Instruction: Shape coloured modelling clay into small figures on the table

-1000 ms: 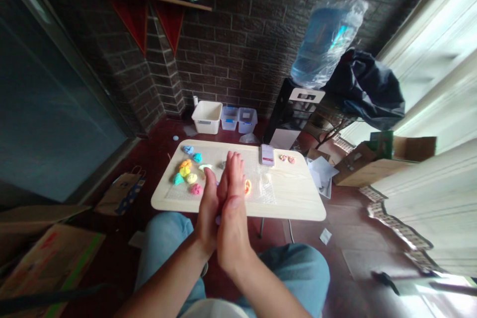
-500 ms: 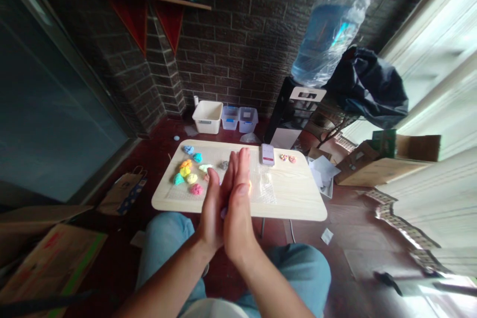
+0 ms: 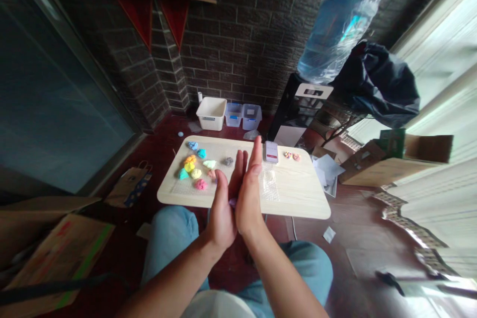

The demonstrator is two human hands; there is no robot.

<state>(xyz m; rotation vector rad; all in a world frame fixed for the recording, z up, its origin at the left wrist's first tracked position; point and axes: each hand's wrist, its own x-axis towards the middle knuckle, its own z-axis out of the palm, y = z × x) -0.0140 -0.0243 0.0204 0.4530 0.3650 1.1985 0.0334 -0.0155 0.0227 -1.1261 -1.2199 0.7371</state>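
My left hand [image 3: 222, 211] and my right hand [image 3: 250, 198] face each other above the table's near edge, fingers stretched out flat. Between the palms shows a bit of purple modelling clay [image 3: 233, 202], pressed from both sides; most of it is hidden. Left of the hands, lumps of clay in several colours lie on a clear textured sheet, among them a pink lump [image 3: 201, 184], a yellow lump [image 3: 190, 167], a blue lump [image 3: 193, 145] and a grey lump [image 3: 228, 161]. Two small multicoloured clay pieces [image 3: 292, 156] sit at the table's far right.
A phone [image 3: 272, 152] lies at the back of the pale table [image 3: 301, 194]. Beyond are a white basket [image 3: 211, 114], two clear bins [image 3: 251, 117] and a water dispenser [image 3: 294, 109]. Cardboard boxes [image 3: 395, 166] stand at right, and a paper bag [image 3: 124, 191] at left.
The hands have slid against each other, and their fingertips now stand further apart. The purple clay stays between the palms. The whole view has shifted slightly.
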